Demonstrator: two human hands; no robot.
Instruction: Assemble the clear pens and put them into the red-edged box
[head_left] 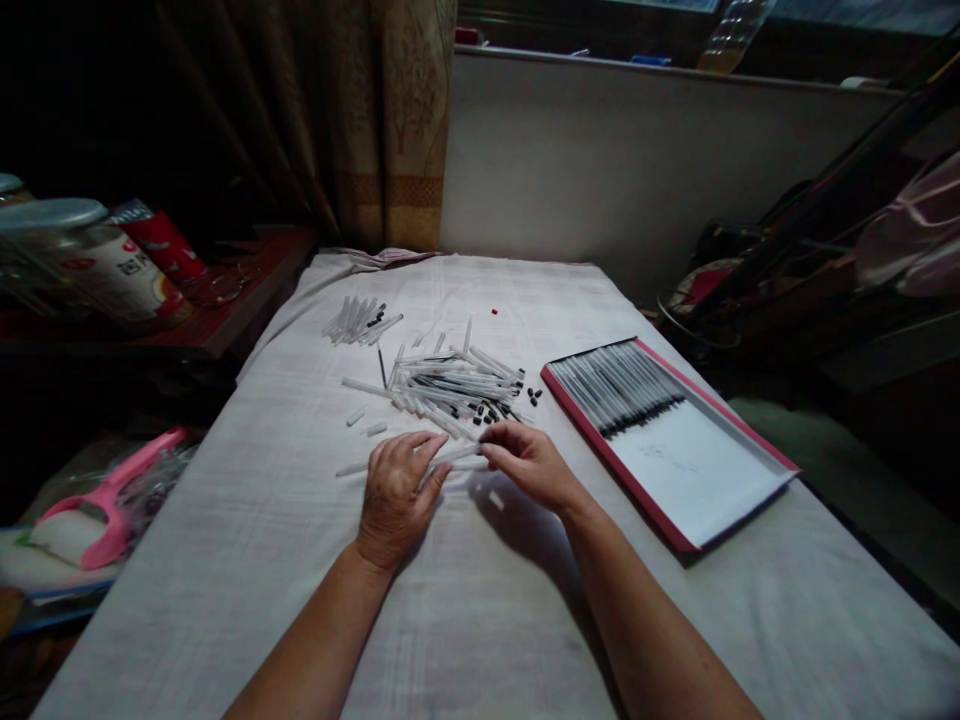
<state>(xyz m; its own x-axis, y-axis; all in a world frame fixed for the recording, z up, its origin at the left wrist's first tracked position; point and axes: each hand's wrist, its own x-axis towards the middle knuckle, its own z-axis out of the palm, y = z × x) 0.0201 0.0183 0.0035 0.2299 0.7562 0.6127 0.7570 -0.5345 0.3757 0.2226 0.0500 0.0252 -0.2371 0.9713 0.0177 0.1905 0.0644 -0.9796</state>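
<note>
Both hands meet over a white cloth-covered table (480, 600), just in front of a loose pile of clear pen barrels and refills (450, 385). My left hand (396, 492) and my right hand (529, 463) each pinch an end of one clear pen barrel (459, 455) held level between them. Small black caps (534, 396) lie scattered at the pile's right side. A smaller bundle of barrels (360, 322) lies farther back on the left.
A red-edged shallow box lid (697, 500) at the right holds a row of assembled pens (622, 388). Short clear pieces (367, 425) lie left of the hands. Jars (97, 260) stand on a side shelf at left; a pink lint roller (97, 510) lies below.
</note>
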